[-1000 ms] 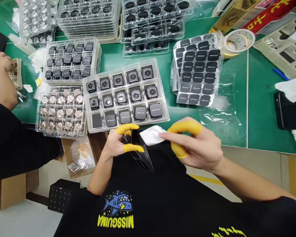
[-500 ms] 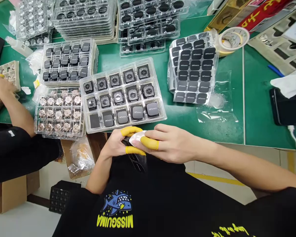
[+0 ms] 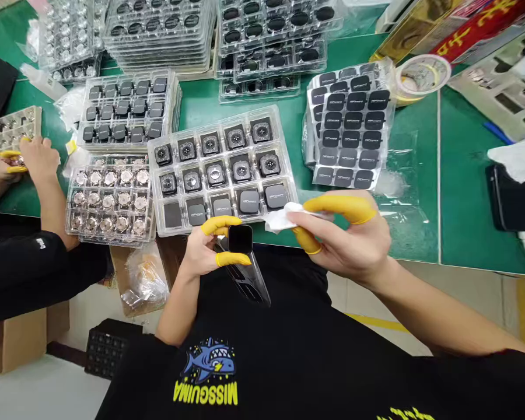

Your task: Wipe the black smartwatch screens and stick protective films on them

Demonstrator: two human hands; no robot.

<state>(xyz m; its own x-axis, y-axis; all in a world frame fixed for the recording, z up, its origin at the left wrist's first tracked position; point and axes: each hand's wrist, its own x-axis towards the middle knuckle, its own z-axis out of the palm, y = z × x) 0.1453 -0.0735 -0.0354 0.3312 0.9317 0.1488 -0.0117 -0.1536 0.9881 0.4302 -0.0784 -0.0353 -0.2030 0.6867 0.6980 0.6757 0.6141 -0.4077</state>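
My left hand (image 3: 207, 251), with yellow finger cots, grips a square black watch case (image 3: 240, 238) by its sides, dark glossy face up. A dark shiny strip (image 3: 250, 286) with rounded black patches hangs below that hand; how it is held is hidden. To the right, my right hand (image 3: 347, 236), also in yellow finger cots, pinches a crumpled white wiping cloth (image 3: 282, 219) near the tray's front corner, apart from the watch case. In front of both hands lies a clear compartment tray (image 3: 181, 224) of square watch cases, several in the near row covered by dark labels.
Label sheets (image 3: 350, 137) lie to the right, with a tape roll (image 3: 424, 76) behind. Stacked trays (image 3: 157, 44) stand at the back; a tray of rose-gold watches (image 3: 109, 201) sits left. A co-worker's hands (image 3: 37, 160) work at far left. A phone-like black device (image 3: 514, 201) lies right.
My right hand has moved right and up with the white cloth, away from my left hand. The watch case's dark face now shows. The co-worker's hands have shifted over their tray.
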